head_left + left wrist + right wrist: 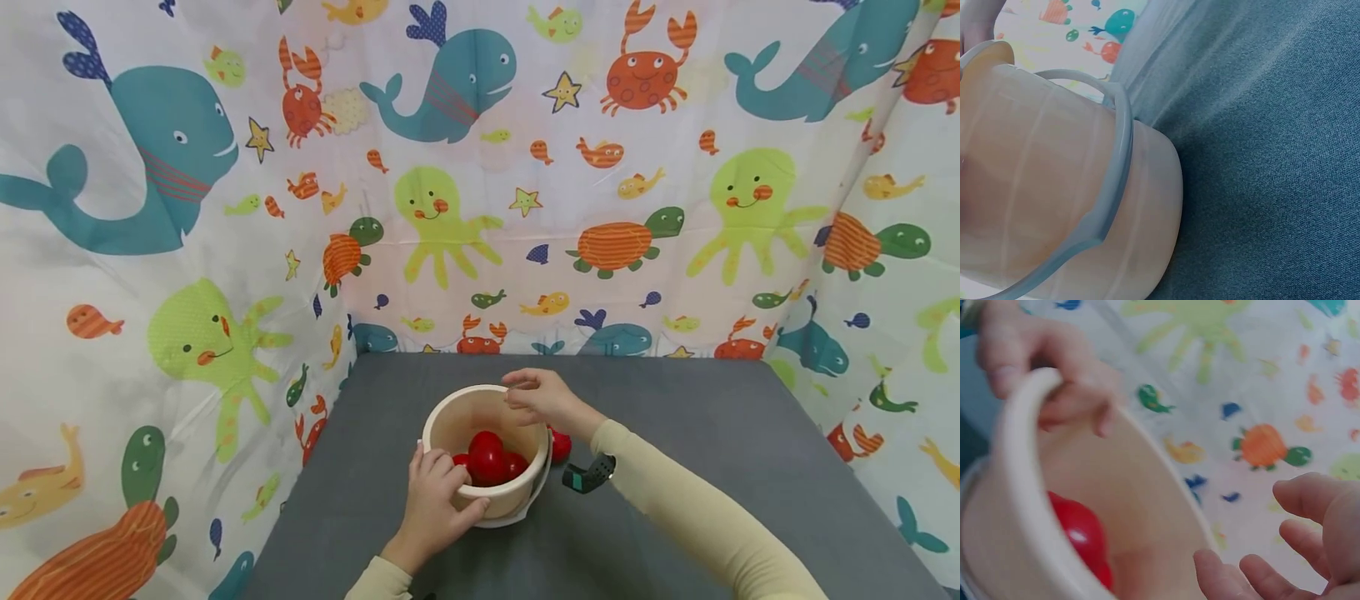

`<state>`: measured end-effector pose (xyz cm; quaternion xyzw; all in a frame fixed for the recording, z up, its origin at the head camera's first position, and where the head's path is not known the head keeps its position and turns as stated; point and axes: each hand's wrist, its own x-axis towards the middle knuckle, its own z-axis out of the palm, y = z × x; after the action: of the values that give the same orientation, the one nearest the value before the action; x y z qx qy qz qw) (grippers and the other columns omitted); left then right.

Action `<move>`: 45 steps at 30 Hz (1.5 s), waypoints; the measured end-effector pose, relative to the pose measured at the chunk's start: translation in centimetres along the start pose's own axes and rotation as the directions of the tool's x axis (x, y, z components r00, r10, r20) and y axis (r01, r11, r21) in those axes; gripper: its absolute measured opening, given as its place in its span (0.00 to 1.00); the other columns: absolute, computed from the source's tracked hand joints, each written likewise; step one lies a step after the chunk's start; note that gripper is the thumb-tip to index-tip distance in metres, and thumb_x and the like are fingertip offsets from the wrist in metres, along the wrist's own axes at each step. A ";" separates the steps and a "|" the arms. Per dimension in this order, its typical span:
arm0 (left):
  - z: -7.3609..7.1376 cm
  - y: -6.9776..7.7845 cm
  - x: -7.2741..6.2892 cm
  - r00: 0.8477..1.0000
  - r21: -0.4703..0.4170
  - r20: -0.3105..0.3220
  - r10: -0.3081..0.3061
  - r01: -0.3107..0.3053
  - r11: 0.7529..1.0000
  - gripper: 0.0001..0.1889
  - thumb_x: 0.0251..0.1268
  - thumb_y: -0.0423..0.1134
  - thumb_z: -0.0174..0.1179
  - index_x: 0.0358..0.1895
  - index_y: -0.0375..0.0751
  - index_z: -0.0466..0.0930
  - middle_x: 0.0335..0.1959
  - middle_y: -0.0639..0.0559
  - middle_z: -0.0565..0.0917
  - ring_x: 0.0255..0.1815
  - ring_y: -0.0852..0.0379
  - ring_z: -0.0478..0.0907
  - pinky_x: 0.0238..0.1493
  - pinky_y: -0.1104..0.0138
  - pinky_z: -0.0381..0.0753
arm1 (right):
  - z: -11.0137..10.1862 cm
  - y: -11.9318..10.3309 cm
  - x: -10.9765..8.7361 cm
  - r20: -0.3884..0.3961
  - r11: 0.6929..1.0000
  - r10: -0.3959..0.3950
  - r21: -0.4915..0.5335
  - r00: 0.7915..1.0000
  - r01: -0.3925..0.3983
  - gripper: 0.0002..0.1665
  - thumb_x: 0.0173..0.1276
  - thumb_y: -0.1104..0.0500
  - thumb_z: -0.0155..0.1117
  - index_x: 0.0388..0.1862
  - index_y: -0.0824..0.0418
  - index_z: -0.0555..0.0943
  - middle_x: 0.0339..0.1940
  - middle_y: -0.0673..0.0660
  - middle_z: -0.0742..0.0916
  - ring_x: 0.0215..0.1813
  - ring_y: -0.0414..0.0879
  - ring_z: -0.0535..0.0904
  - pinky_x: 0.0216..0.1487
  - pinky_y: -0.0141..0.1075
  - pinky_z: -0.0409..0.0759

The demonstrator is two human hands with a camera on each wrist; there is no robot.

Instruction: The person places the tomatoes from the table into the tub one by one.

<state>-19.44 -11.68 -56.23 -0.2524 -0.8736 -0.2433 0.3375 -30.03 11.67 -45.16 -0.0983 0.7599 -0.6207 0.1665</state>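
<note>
A cream plastic bucket (459, 418) stands on the grey surface, slightly tilted in the head view, with several shiny round red things (487, 460) inside. My left hand (429, 504) grips its near left rim, fingers over the edge into the bucket and thumb outside. Over the far right rim hovers my right hand (553, 400), fingers spread and loosely bent with nothing between them, as the right wrist view shows. The pale handle (1124, 140) hangs down the bucket's outer wall. Another red thing (559, 447) lies right of the bucket, partly hidden by it.
Grey cloth (675, 433) covers the flat surface around the bucket. A white curtain (525, 317) printed with sea animals stands at the back and both sides. On the right wrist is a dark band (589, 475).
</note>
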 end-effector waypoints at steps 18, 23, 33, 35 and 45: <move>-0.2 -0.1 0.1 1.000 0.005 -0.005 -0.003 0.003 1.000 0.14 0.49 0.54 0.72 0.29 0.54 0.78 0.32 0.55 0.79 0.50 0.50 0.76 0.66 0.25 0.67 | -9.5 3.3 0.1 -0.211 0.990 0.112 0.107 0.971 -0.091 0.33 0.83 0.55 0.58 0.80 0.67 0.65 0.79 0.73 0.70 0.76 0.71 0.71 0.67 0.58 0.80; 0.1 -0.1 0.0 1.000 0.007 -0.003 0.002 -0.002 1.000 0.14 0.50 0.54 0.72 0.29 0.54 0.78 0.32 0.56 0.79 0.50 0.51 0.76 0.66 0.24 0.67 | -10.2 5.7 -0.2 -0.235 0.988 0.144 0.095 0.961 -0.124 0.34 0.84 0.54 0.57 0.80 0.68 0.64 0.80 0.74 0.69 0.76 0.72 0.70 0.68 0.58 0.79; 0.3 0.0 0.0 1.000 0.015 -0.025 0.017 -0.016 1.000 0.14 0.50 0.53 0.71 0.28 0.53 0.77 0.32 0.56 0.79 0.49 0.52 0.75 0.64 0.24 0.67 | -9.0 9.9 0.5 -0.253 0.975 0.212 0.128 0.944 -0.184 0.37 0.83 0.52 0.59 0.81 0.69 0.62 0.81 0.74 0.66 0.78 0.76 0.65 0.70 0.61 0.76; 0.3 0.1 0.0 1.000 0.013 -0.021 0.013 -0.013 1.000 0.14 0.50 0.53 0.71 0.29 0.52 0.78 0.32 0.55 0.79 0.49 0.52 0.76 0.65 0.24 0.67 | -8.6 10.7 0.7 -0.260 0.970 0.226 0.144 0.939 -0.194 0.37 0.83 0.52 0.59 0.81 0.69 0.62 0.81 0.74 0.66 0.78 0.76 0.65 0.69 0.62 0.76; 0.3 0.1 0.2 1.000 0.011 0.002 -0.015 0.015 1.000 0.13 0.51 0.54 0.71 0.29 0.53 0.78 0.33 0.55 0.80 0.50 0.52 0.75 0.66 0.25 0.66 | -6.0 12.9 1.1 -0.320 0.967 0.252 0.112 0.913 -0.228 0.35 0.80 0.52 0.61 0.77 0.68 0.68 0.78 0.74 0.70 0.74 0.76 0.70 0.67 0.63 0.78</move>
<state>-19.66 -11.38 -56.26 -0.2441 -0.8773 -0.2407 0.3359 -32.53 19.49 -56.87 0.1074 0.7603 -0.6302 0.1148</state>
